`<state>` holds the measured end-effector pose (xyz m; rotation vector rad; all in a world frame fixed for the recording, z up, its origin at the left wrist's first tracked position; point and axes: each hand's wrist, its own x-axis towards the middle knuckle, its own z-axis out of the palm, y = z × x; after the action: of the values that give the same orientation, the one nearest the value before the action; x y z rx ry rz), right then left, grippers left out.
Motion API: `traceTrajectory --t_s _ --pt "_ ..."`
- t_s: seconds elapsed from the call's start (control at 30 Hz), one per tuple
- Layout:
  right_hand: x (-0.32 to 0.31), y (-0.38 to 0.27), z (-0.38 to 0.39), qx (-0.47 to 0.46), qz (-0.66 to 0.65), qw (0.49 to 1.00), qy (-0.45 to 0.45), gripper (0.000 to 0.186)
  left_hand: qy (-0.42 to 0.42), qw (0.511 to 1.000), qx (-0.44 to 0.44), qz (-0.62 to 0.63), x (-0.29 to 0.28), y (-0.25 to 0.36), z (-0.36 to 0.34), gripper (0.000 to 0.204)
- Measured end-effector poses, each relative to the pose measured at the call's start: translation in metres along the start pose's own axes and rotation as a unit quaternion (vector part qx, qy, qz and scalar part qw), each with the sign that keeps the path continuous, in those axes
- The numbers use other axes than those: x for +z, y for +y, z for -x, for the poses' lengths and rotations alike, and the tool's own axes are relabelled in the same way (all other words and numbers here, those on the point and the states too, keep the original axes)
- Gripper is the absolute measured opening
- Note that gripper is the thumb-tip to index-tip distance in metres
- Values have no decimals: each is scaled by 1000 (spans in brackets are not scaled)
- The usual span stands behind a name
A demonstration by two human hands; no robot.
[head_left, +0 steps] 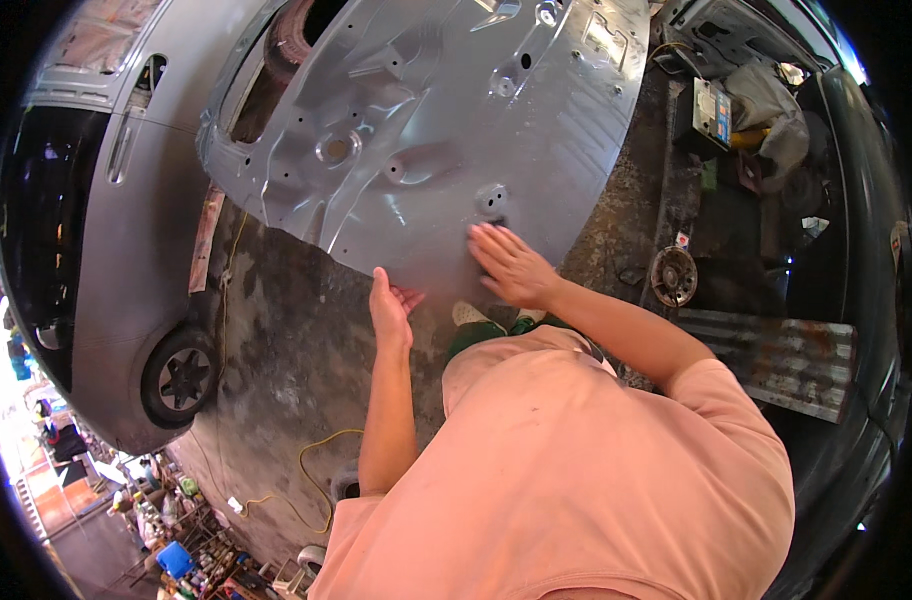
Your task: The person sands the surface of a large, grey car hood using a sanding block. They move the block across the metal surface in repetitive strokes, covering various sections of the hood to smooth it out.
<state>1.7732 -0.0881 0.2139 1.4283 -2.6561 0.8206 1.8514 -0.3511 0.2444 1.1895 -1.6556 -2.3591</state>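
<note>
A large grey car body panel [416, 215], with stamped dents and bolt holes, lies in front of me with its near edge toward my body. My right hand [514, 268] lies on its surface near that edge, fingers stretched out and close together. A small dark patch shows at the fingertips, just below a raised spot with holes; I cannot make out what it is. At the panel's near left edge is my left hand [392, 312], its thumb pointing up along the rim and its fingers curled at the edge. Whatever lies under either palm is hidden.
At left stands a grey car body [141, 250] with a wheel [181, 377]. A yellow cord [306, 465] runs over the stained floor. To the right are a car battery [704, 117], a rusty round disc [674, 276] and a corrugated metal sheet [771, 360]. Cluttered goods fill the lower left.
</note>
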Motion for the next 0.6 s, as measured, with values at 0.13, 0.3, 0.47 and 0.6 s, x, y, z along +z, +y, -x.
traceTrajectory --t_s 0.13,0.3,0.47,0.6 --pt "2 -10 -32 -66 -13 997 28 68 32 999 11 -8 4 -4 0 56" --pt "-45 97 24 10 5 999 -38 69 24 999 -4 -21 1 1 4 56" --pt "-56 164 -53 243 113 935 232 69 16 1000 -7 -25 6 4 3 56" --pt "-16 62 -39 109 8 983 147 67 18 999 -10 -27 2 2 8 58"
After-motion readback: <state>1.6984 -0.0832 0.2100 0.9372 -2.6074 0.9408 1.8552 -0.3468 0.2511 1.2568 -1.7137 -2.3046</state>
